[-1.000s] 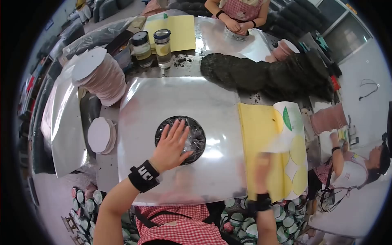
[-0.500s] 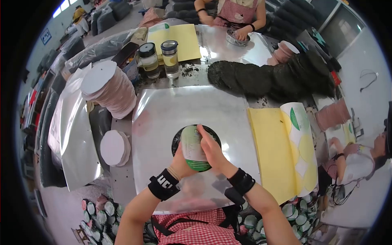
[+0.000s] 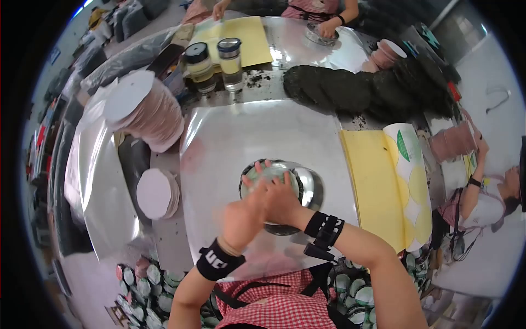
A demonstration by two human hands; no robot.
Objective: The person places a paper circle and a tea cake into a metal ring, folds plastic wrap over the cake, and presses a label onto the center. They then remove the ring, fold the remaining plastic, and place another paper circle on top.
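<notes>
A round dark disc (image 3: 284,229) with a pale green-and-white label (image 3: 279,171) on top lies on the shiny metal sheet (image 3: 219,131) before me. My right hand (image 3: 282,204) rests on the label, with fingers that look spread. My left hand (image 3: 241,219) is blurred and overlaps the right one at the disc's near left side; its fingers cannot be made out. A shiny curved rim or reflection (image 3: 313,189) shows just right of the disc.
Left stand a tall stack of pale round pieces (image 3: 129,98) and a short stack (image 3: 157,193). Dark round sheets (image 3: 345,90) and two drink bottles (image 3: 230,66) are behind. Yellow label sheets (image 3: 375,186) lie right. Co-workers' hands (image 3: 329,26) work across and at right.
My hands held the label tilted above the dark disc; now the label lies on it beneath my overlapping hands. The co-worker at right has raised a hand to a pink stack.
</notes>
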